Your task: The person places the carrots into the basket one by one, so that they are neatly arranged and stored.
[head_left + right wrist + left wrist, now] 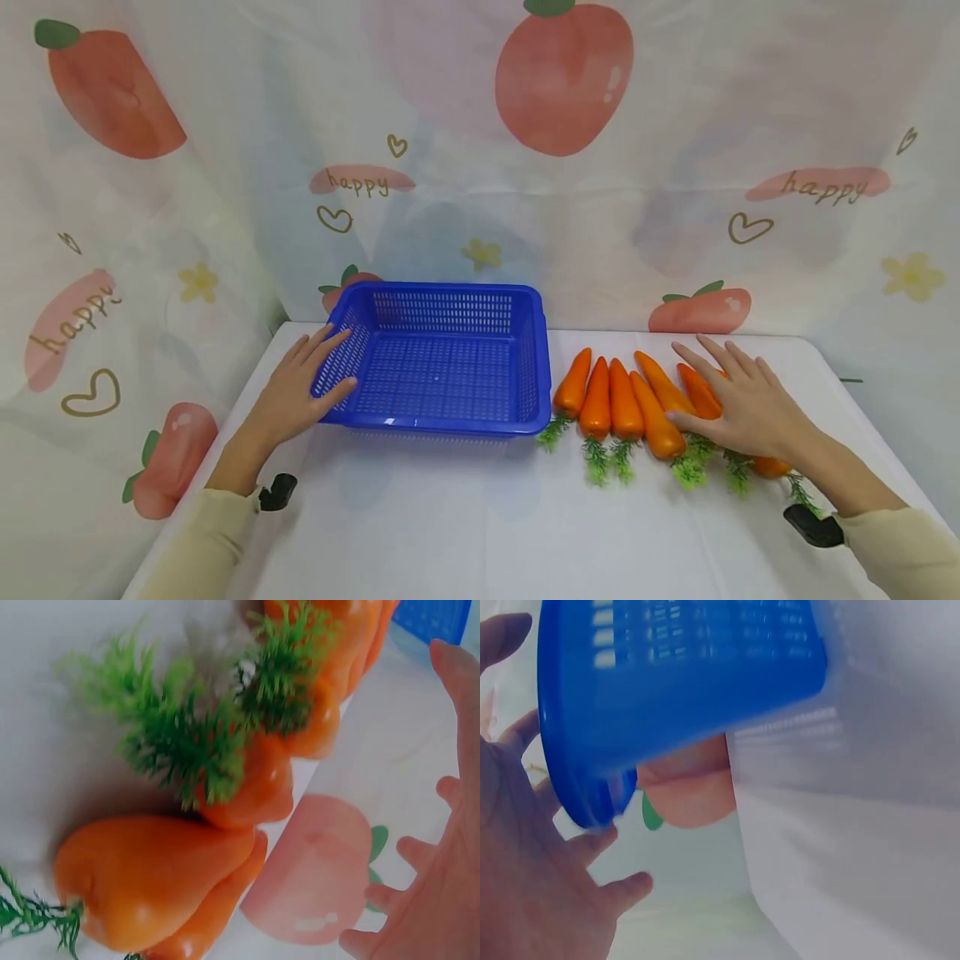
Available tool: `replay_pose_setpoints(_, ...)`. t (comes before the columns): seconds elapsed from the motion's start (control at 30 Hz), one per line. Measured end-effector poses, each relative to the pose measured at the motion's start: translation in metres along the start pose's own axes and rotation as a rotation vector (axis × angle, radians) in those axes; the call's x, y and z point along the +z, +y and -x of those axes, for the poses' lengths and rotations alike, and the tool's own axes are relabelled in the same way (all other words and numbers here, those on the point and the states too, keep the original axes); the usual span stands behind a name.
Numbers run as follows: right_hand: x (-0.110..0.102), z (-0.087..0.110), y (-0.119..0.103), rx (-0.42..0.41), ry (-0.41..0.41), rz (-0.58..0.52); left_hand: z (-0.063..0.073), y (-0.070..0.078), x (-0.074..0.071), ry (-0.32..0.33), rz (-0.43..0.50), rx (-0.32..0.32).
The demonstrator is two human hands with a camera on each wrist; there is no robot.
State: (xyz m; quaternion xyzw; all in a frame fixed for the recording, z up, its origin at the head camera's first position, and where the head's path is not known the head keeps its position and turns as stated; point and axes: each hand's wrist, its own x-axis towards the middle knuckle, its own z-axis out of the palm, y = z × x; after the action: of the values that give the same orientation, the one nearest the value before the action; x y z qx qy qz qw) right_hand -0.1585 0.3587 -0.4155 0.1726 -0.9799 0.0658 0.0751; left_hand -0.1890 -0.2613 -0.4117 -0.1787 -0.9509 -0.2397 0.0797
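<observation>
A blue plastic basket point(438, 429) with slotted walls stands on the white table, with nothing inside it. My left hand point(296, 387) is spread at the basket's left side, fingers apart and reaching over the rim; whether it touches the rim I cannot tell. To the right of the basket lie several orange carrots point(626, 400) with green leafy tops toward me. Spread above the carrots at the right end is my right hand point(750, 408), which hides part of them. In the right wrist view, its fingers are apart from the carrots point(157, 877) and hold nothing.
The white table point(450, 525) ends at a fabric backdrop point(600, 242) printed with fruit, hearts and lettering, which also runs along the left. Black straps point(813, 527) sit at both wrists.
</observation>
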Motion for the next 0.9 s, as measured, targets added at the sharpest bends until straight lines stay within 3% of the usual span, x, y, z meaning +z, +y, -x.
replay_pose_setpoints(0.27,-0.003,0.001,0.020,0.016,-0.016,-0.038,-0.006,-0.022,-0.009,-0.099,0.236,-0.058)
replay_pose_setpoints(0.47,-0.004,0.005,0.033,0.096,-0.079,-0.090,-0.006,-0.029,-0.010,-0.096,0.370,-0.100)
replay_pose_setpoints(0.7,-0.007,0.009,0.057,0.141,-0.144,-0.282,-0.007,-0.039,-0.009,-0.094,0.594,-0.074)
replay_pose_setpoints(0.9,-0.010,0.012,0.078,0.165,-0.269,-0.379,-0.003,-0.049,-0.008,-0.138,0.744,-0.077)
